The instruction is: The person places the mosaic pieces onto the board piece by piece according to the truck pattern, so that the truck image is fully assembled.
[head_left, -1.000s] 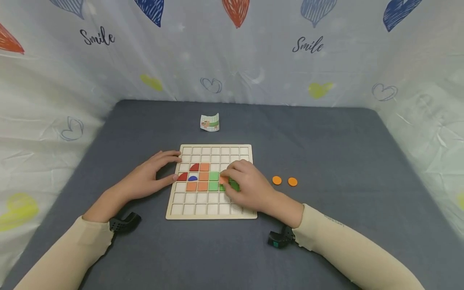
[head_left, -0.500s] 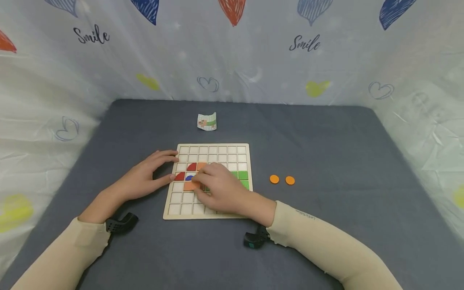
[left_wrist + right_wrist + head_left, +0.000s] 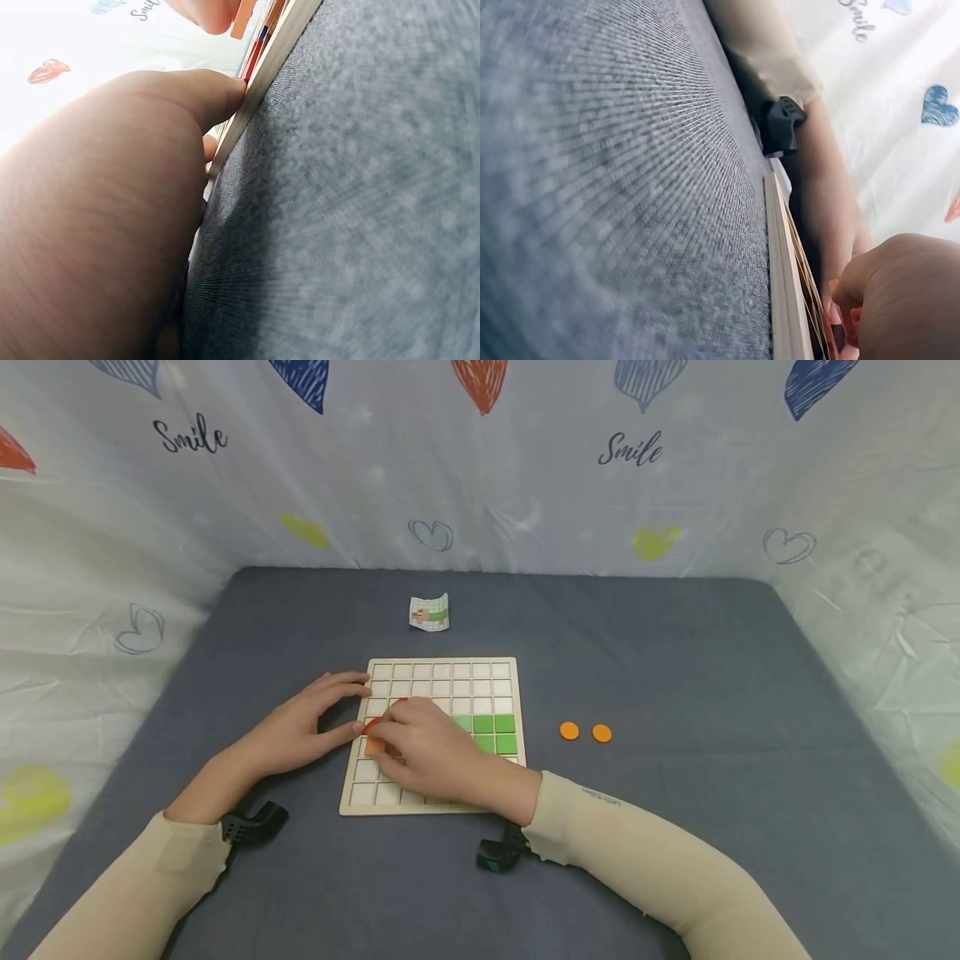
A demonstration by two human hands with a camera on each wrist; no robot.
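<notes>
A wooden grid board (image 3: 441,670) lies flat, with green square tiles (image 3: 494,733) set in its right-hand cells. My left hand (image 3: 296,727) rests against the board's left edge, its thumb and fingers spread and relaxed. Between the thumb and fingertips of my right hand (image 3: 435,752) is an orange square tile (image 3: 374,746), pinched over the leftmost column. The left wrist view shows that tile (image 3: 242,19) tilted just above the board. Red pieces (image 3: 372,724) peek out beside the right fingers. The right hand covers the middle of the board and any tiles there.
Two orange round discs (image 3: 585,732) lie on the grey cloth to the right of the board. Beyond its far edge sits a small curled picture card (image 3: 429,612). A printed curtain (image 3: 495,485) hangs behind the table.
My right hand has moved left across the board with the orange tile, uncovering the green tiles on the right. My left hand has stayed at the board's edge.
</notes>
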